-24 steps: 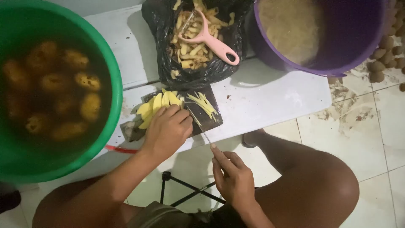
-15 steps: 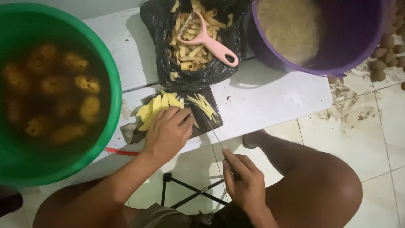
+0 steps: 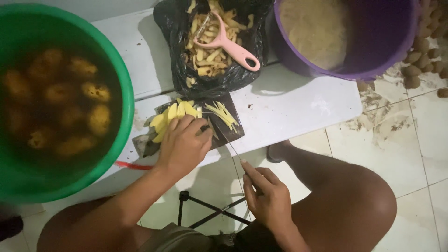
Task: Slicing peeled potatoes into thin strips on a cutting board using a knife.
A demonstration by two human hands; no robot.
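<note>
In the head view, a stack of yellow potato slices (image 3: pixel 175 114) is pressed down by the left hand (image 3: pixel 184 144) on a dark cutting board (image 3: pixel 224 135) at the front edge of the white desk (image 3: pixel 298 105). A thin knife (image 3: pixel 228 142) is gripped by the right hand (image 3: pixel 268 198), its blade laid across the board just beside the slices. Cut strips (image 3: pixel 223 113) are seen at the board's right side. A black bag of peelings (image 3: pixel 210 70) with a pink peeler (image 3: pixel 228 46) is set behind it, between a green tub (image 3: pixel 123 88) of potatoes in water at the left edge and a purple bucket (image 3: pixel 378 46) at the right corner.
</note>
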